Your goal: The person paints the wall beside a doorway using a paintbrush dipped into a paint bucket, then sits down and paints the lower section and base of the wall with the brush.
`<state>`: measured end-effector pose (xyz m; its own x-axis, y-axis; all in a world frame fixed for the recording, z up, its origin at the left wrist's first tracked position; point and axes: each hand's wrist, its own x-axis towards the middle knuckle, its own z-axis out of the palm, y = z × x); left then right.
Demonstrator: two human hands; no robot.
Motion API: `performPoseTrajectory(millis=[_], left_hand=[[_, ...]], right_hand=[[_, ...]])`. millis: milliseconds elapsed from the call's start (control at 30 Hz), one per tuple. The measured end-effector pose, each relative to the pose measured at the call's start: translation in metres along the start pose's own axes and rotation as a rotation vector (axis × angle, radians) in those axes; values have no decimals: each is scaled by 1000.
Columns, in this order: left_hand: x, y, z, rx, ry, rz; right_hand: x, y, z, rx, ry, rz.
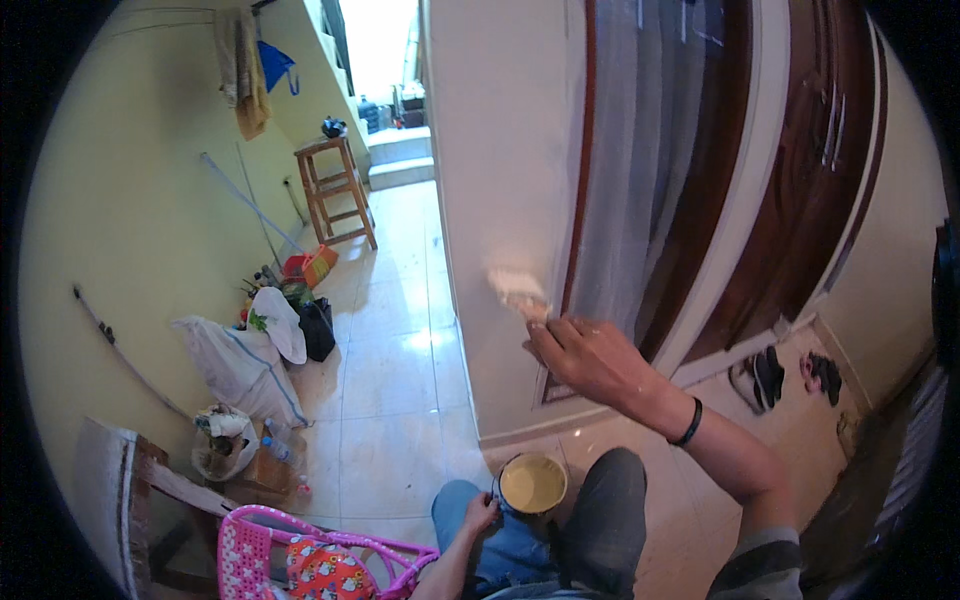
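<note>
My right hand [589,360] grips a paintbrush [521,292] with pale bristles, blurred by motion. Its bristles are at the face of the cream wall [502,187], left of the window's dark red-brown frame [579,150]; whether they touch cannot be told. Low between my knees, my left hand [481,513] holds a mug-like pot [534,486] by its side handle. Yellowish-cream paint fills much of the pot, which stays upright by my thigh.
A pink plastic seat [247,555] with a patterned cushion stands at lower left. White sacks [240,367], a black bag [316,328] and bottles line the left wall. Farther back is a wooden stool [337,187]. Shoes [765,379] lie by the brown door [802,187].
</note>
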<state>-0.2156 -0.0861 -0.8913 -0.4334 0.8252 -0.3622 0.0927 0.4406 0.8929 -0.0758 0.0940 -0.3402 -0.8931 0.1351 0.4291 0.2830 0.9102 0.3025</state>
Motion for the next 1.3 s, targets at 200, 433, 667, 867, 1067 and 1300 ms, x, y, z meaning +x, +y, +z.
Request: performPoseTrajectory(millis=[200,433,667,867,1067,1300], left_hand=[[-3,-5,1,-46,29,29],[1,-11,1,-88,32,6],[-1,-47,-4,10,114,28],[-4,-1,9,-76,50,15],[-9,4,19,-153,110,7],[14,-40,45,1,277,-45]], right_hand=[[84,65,-99,-9,300,-158],[105,33,-85,-608,243,-254],[108,-3,-91,-188,8,-297],[160,38,-195,-290,286,-183],[133,27,-91,-601,19,-248],[115,-43,-51,-108,-306,-244]])
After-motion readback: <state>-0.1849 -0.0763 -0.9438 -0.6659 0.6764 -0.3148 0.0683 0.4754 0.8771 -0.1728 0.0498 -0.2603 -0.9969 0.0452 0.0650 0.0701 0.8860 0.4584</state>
